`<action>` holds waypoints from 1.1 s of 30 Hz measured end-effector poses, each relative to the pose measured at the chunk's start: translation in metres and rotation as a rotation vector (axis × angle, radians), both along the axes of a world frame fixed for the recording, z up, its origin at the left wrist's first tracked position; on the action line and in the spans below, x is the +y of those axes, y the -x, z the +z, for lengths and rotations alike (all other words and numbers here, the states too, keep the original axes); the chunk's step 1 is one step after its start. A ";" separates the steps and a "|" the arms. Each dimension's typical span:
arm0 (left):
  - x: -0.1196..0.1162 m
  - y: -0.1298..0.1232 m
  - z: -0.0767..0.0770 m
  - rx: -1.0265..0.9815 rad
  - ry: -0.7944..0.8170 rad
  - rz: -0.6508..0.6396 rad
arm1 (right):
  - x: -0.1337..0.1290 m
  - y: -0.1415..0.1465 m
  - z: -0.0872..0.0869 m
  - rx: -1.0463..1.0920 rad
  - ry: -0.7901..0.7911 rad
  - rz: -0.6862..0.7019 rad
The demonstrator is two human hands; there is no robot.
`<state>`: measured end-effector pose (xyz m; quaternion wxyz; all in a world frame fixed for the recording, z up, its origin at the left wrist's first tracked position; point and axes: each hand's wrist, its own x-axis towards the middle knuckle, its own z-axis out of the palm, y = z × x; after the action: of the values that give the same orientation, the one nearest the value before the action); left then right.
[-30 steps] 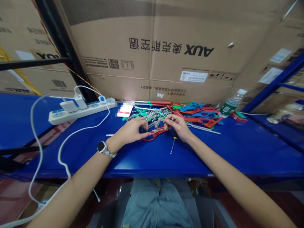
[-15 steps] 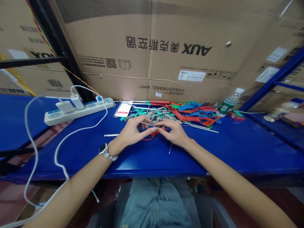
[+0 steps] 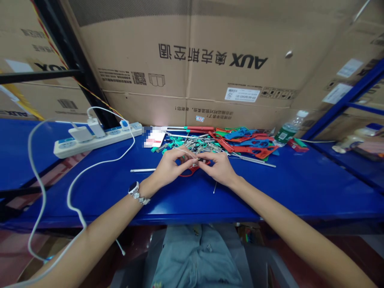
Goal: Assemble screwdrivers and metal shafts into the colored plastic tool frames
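Over the front of a parts pile, my left hand (image 3: 171, 168) pinches a thin pale wire (image 3: 188, 152) between thumb and fingers. My right hand (image 3: 220, 168) almost meets it, its thumb and fingers closed on a small dark part (image 3: 204, 161) that is mostly hidden. Beneath the hands shows a red plastic piece (image 3: 189, 172) with a curved edge. A thin metal rod (image 3: 215, 188) sticks out below my right hand. Just behind my fingers lie jumbled small metal parts with green ends (image 3: 195, 143). Left of my left hand lies a silver rod (image 3: 142, 171).
Red and blue plastic frames (image 3: 255, 153) lie at the right of the pile, near a plastic bottle (image 3: 286, 132) and a red box (image 3: 297, 147). A white power strip (image 3: 99, 140) with plugs and a looping cable stands left. A large cardboard sheet (image 3: 135, 48) backs the blue table (image 3: 288, 192).
The pale wire at my left hand has tilted, its free end now lower and nearer the fingers. My hands stay together in nearly the same place.
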<state>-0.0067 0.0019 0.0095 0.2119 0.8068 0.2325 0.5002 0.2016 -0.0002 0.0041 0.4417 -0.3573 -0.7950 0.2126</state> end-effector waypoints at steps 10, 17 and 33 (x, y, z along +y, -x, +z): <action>0.000 0.005 0.000 0.080 -0.218 0.067 | 0.008 -0.002 0.002 0.298 0.577 0.254; 0.004 0.012 0.000 0.251 -0.349 0.006 | 0.007 -0.007 0.009 0.259 0.768 0.392; 0.003 0.007 -0.001 0.279 -0.309 0.046 | 0.002 -0.002 0.007 0.167 0.656 0.331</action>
<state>-0.0140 0.0044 0.0087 0.0399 0.8855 0.1986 0.4182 0.2039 0.0023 0.0110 0.3267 -0.3281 -0.6930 0.5526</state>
